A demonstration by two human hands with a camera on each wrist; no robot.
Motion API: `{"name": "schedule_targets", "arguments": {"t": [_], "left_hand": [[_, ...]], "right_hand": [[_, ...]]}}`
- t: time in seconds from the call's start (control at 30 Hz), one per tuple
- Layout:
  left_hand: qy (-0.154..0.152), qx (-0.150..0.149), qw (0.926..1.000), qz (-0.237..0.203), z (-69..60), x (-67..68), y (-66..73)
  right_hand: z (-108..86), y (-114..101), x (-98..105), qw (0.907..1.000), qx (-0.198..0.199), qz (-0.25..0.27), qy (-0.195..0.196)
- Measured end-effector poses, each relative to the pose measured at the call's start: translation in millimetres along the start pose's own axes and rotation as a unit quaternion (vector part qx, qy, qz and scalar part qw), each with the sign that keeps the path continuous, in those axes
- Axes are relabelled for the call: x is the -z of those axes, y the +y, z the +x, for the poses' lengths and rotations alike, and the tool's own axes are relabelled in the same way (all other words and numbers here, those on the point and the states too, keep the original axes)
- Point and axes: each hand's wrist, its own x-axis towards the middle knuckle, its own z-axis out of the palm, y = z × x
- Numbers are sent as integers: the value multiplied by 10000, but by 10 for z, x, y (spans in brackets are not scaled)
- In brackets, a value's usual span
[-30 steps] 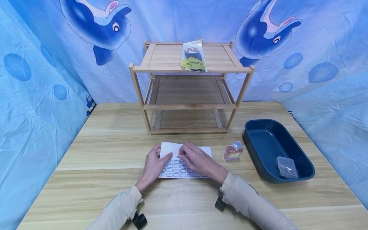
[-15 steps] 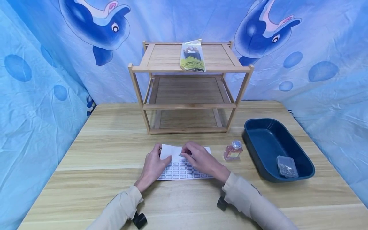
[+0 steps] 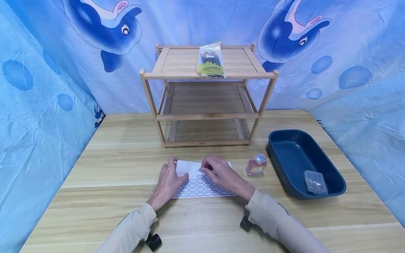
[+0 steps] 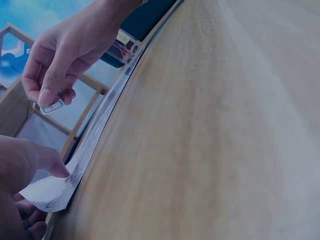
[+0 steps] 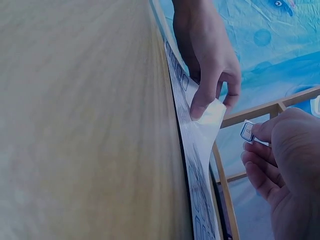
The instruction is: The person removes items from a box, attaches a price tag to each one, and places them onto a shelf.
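The right hand point(image 3: 221, 175) sits slightly further right than a second ago, pinching a label point(image 5: 247, 131) fully clear of the sheet point(image 3: 200, 189), whose edge the left hand point(image 3: 167, 183) pinches.

Open run for you over the wooden tabletop point(image 3: 104, 154), left side. Far: three-tier wooden rack point(image 3: 207, 116) blocks. Right of your right hand point(image 3: 223, 175): perfume bottle point(image 3: 256, 166), slim gap, then dark blue basin point(image 3: 292, 154).

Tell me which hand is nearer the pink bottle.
Right. The right hand holds a small label left of the pink bottle; the left hand is farther left, gripping the sheet.
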Motion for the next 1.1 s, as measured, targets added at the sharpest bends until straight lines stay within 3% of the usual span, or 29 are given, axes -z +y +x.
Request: {"name": "schedule_targets", "arguments": {"t": [0.33,0.5,0.73,0.87,1.1], "left_hand": [[313,-503,9976,350,-3,-5,-18],[276,-863,9951,406,-4,10,-16],[-177,-1795,9818,-603,0,1,100],[-375,-1911,9760,-974,-12,-39,148],[-299,-1838,9747,-1239,-22,-81,171]], "right_hand": [[-2,-5,38,9999,-128,82,-46],[0,4,46,9999,-80,69,-75],[1,-4,53,9998,-113,-30,-184],[2,-3,54,9997,-88,-18,-205],[-3,2,56,9997,-59,140,-169]]}}
